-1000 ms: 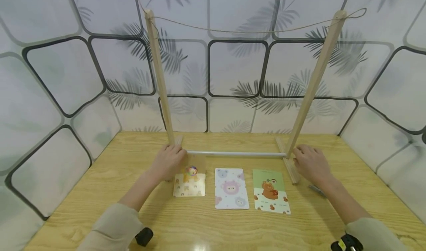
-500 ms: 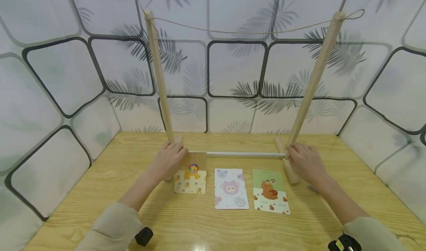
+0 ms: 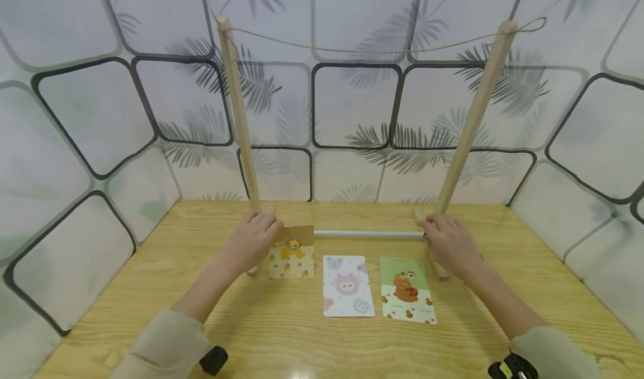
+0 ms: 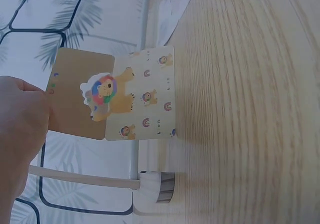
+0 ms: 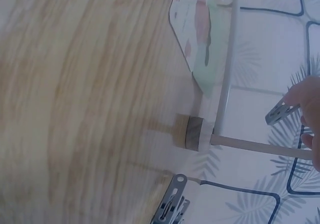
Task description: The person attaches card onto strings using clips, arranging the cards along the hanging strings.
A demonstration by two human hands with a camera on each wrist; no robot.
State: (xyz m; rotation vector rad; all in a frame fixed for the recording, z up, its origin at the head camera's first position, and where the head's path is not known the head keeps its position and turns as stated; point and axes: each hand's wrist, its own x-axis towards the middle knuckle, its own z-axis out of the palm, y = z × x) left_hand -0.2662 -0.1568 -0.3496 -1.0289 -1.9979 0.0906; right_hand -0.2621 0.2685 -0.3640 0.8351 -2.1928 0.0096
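My left hand (image 3: 255,239) pinches a card with a lion (image 3: 292,254) by its top edge. In the left wrist view this lion card (image 4: 114,94) is held up, its picture towards the camera. My right hand (image 3: 451,246) is in front of the right post of a wooden stand (image 3: 475,122). Between its thumb and fingers, the right wrist view shows a metal clip (image 5: 281,111). A lilac animal card (image 3: 348,285) and a green bear card (image 3: 408,289) lie on the table between the two hands.
A thin string (image 3: 352,50) joins the tops of the two posts. Low down, a white rod (image 3: 369,234) spans them. More metal clips (image 5: 172,201) lie on the tabletop (image 5: 90,103) past the stand's right foot (image 5: 194,133). Patterned fabric (image 3: 357,105) surrounds the table.
The lion card has come up off the table with my left hand. My right hand has moved left, from beyond the right post to in front of it.
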